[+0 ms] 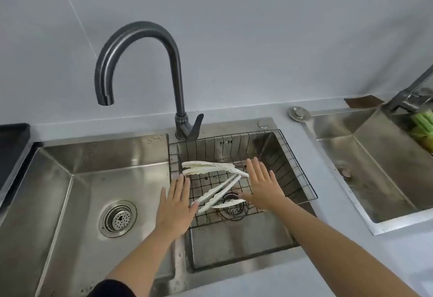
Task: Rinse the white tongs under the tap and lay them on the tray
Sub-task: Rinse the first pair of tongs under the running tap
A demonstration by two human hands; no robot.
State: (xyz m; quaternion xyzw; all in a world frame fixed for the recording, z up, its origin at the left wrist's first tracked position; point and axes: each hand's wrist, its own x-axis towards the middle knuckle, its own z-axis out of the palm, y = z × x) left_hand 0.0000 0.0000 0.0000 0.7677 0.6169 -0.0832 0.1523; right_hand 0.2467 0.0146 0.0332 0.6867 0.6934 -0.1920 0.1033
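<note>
Two pairs of white tongs lie in a wire basket (302,179) set in the right basin. One pair (208,167) lies across the back, the other pair (218,194) runs diagonally toward the front left. My left hand (175,207) hovers flat and open over the basket's left edge, beside the diagonal pair. My right hand (262,184) is spread open over the basket's right part, its fingers near the tongs' joined ends. Neither hand holds anything. The dark curved tap (138,36) arches over the left basin, with no water running. A dark tray (11,146) shows at the left edge.
The left basin (70,193) has a round strainer drain (118,218). The tap's lever (195,123) stands behind the basket. A second steel sink (375,167) lies to the right, with green items (424,125) and another tap (412,95) at its far corner.
</note>
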